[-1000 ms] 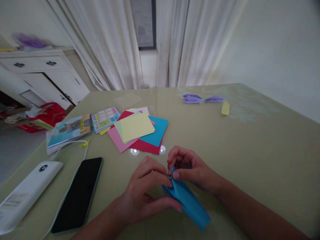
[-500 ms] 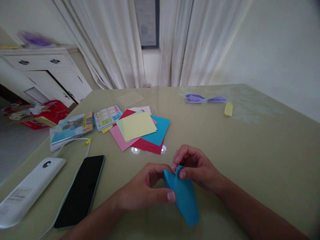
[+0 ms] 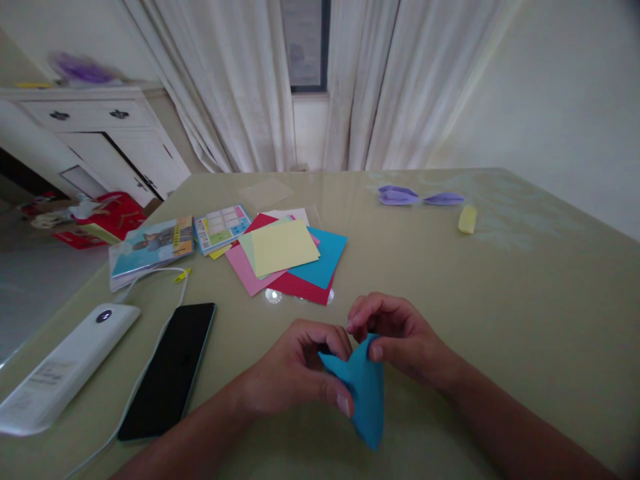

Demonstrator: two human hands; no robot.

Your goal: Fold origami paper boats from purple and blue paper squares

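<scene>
Blue paper held near the front edge of the table, folded to a point. Left hand closed on its left flap, thumb pressing the face; right hand pinching the top right corner with curled fingers. Risk, probably: uneven pull from both sides, so a crooked crease or small tear. Phone and paper stack well apart, toward the left edge.

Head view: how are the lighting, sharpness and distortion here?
Head view: dim, flat light; two small glare spots on the table beside the stack of coloured paper; wide-angle bending and dark corners at the edges; purple thing on the dresser blurred; left hand, right hand and blue folded paper reasonably sharp.
</scene>
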